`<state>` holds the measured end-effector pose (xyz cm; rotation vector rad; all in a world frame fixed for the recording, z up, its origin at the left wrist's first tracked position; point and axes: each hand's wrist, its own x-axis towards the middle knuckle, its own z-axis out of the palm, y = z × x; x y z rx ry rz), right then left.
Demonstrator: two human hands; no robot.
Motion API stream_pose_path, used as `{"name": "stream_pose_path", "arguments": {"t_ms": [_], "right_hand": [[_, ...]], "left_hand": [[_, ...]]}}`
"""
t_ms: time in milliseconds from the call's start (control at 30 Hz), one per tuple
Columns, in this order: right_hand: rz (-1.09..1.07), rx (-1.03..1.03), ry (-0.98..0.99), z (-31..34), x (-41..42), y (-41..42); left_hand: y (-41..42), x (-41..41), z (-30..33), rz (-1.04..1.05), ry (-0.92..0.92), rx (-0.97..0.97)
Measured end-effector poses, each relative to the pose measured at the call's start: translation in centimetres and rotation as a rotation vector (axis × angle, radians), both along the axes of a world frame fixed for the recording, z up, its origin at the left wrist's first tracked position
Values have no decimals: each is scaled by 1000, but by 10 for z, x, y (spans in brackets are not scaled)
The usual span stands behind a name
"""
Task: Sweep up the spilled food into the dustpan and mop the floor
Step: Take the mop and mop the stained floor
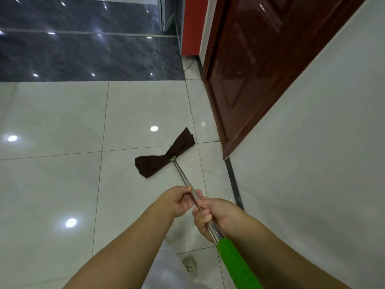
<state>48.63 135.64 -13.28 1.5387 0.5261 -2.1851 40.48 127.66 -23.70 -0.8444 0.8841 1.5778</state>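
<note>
White floor tiles (62, 113) show no crumbs: mopping is underway. Left hand (177, 200) and right hand (214, 217) grip the mop handle (192, 192); dark mop cloth (164, 155) lies ahead of the grip, needing a push.

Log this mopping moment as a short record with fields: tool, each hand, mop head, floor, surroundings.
tool: flat mop with a silver metal pole and green foam grip
left hand: grips the pole, farther down toward the head
right hand: grips the pole just above the green grip
mop head: dark brown cloth, bunched at the green clamp, lying on the floor
floor: glossy white tiles; no spilled food or dustpan in view
surroundings: reddish-brown wooden door and white wall to the right
</note>
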Motion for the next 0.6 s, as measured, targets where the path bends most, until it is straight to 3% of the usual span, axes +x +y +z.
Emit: {"name": "stream_pose_path", "arguments": {"t_ms": [333,600], "right_hand": [[134,-68,-88,21,58,3],[208,-73,-84,29,57,-30]], "left_hand": [[-12,59,24,-52,-55,8],[-55,64,25,14,-65,11]]}}
